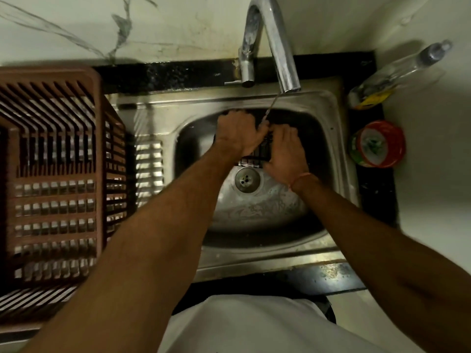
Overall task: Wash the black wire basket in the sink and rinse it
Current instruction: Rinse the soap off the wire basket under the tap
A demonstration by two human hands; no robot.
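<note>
Two hands (238, 132) on dark wire basket (257, 152)

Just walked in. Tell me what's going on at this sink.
A person is washing a black wire basket in the steel sink. The left hand grips the basket's far side while the right hand lies on its near right part. A thin stream from the faucet lands where the hands meet. A brown slatted crate sits on the drainboard to the left; a clear bottle and a red tub stand to the right.
</note>
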